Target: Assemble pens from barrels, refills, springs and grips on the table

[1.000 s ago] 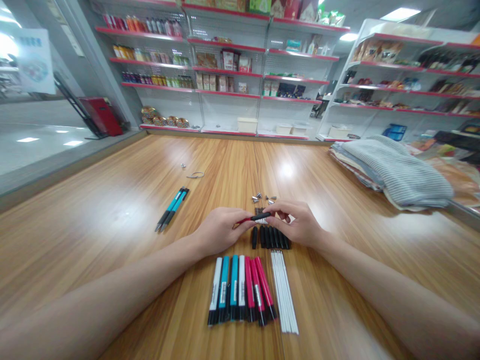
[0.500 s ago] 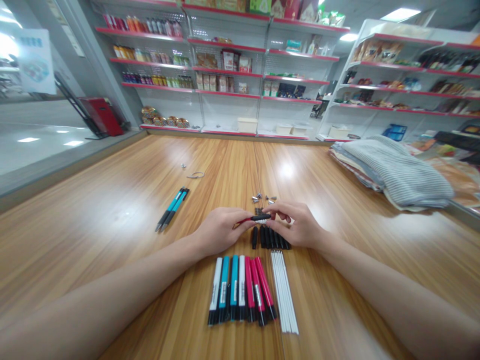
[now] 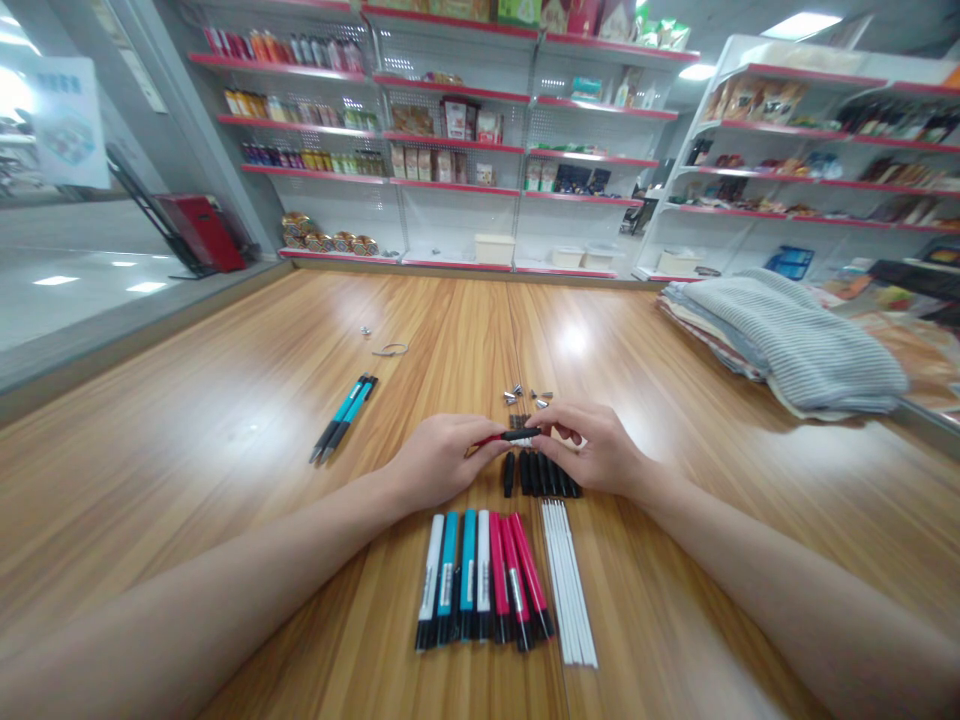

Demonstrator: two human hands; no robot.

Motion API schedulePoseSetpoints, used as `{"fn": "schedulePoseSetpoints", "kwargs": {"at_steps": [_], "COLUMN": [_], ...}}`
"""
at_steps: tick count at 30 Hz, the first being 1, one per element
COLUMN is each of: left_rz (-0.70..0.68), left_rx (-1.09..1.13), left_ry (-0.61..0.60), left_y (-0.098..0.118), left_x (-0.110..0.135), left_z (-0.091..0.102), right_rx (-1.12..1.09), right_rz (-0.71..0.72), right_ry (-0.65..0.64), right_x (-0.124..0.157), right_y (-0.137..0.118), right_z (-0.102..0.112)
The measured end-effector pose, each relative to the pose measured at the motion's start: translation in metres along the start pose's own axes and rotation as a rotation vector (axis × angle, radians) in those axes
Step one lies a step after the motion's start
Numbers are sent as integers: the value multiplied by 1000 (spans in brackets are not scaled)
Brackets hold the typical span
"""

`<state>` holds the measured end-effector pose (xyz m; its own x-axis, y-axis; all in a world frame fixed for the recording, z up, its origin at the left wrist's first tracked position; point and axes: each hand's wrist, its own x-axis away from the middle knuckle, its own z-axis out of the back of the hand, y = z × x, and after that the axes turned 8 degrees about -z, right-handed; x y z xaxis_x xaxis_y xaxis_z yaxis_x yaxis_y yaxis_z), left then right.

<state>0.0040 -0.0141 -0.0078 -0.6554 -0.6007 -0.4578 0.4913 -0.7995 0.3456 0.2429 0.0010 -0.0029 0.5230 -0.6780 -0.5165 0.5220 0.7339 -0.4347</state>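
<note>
So my left hand [image 3: 442,460] is pinching the red end of a red-and-black pen [image 3: 520,435], held sideways just above the parts. Right hand [image 3: 596,445] has thumb and fingers at its black end; can't tell how firmly they're gripping. If either pinch slips or the two pull crooked, I reckon the pen drops onto those black tubes [image 3: 551,475] and scatters them. The little metal tips [image 3: 541,404] behind look easy to knock rolling, and a dipped wrist could sweep the white refills [image 3: 570,590] or coloured barrels [image 3: 469,560] askew.
</note>
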Motion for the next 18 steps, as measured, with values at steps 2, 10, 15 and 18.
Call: {"fn": "schedulePoseSetpoints", "kwargs": {"at_steps": [2, 10, 15, 18], "left_rz": [5, -2, -4, -4], "left_rx": [-3, -5, -9, -7], "left_ry": [-3, 9, 15, 14], "left_y": [-1, 0, 0, 1], "left_x": [0, 0, 0, 0], "left_z": [0, 0, 0, 0], "right_rx": [15, 16, 29, 44], "right_rz": [8, 9, 23, 27], "right_ry": [-9, -8, 0, -1], "right_x": [0, 0, -2, -2], "right_y": [1, -1, -1, -1], "right_z": [0, 1, 0, 0]}}
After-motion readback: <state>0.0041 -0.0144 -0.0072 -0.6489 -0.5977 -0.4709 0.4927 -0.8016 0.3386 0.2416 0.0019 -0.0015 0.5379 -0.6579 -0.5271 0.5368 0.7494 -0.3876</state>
